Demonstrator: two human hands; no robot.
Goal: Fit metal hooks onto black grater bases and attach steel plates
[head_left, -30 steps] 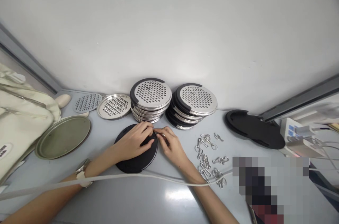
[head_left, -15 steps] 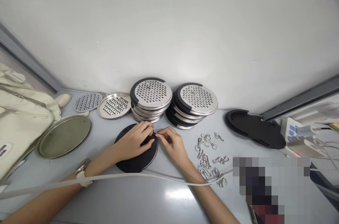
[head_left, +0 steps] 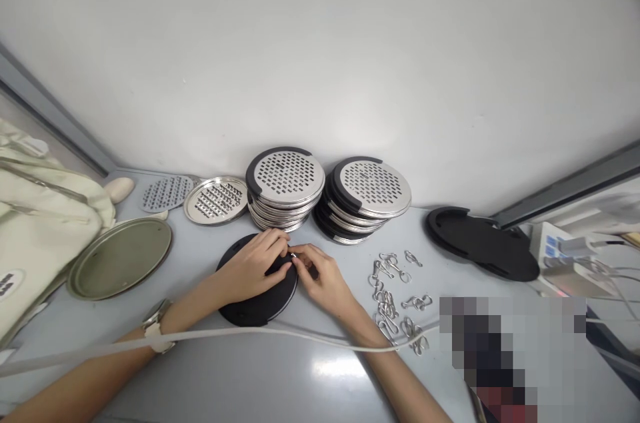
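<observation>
Head view: left hand [head_left: 259, 268] held black disc [head_left: 267, 305], right hand [head_left: 323, 278] pinched metal piece [head_left: 294, 255] at its rim; I judged steadiness essential.

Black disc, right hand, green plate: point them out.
Black disc [head_left: 261, 303], head view: uncovered near part.
Right hand [head_left: 326, 278], head view: back of the hand.
Green plate [head_left: 121, 258], head view: middle of its face.

the left hand [head_left: 260, 266] is covering much of the black disc [head_left: 253, 313], and the right hand [head_left: 324, 280] is hiding most of a small metal piece [head_left: 293, 255]. the cream bag [head_left: 45, 216] is running off the left edge; a pixelated patch [head_left: 513, 360] is masking the lower right.
</observation>
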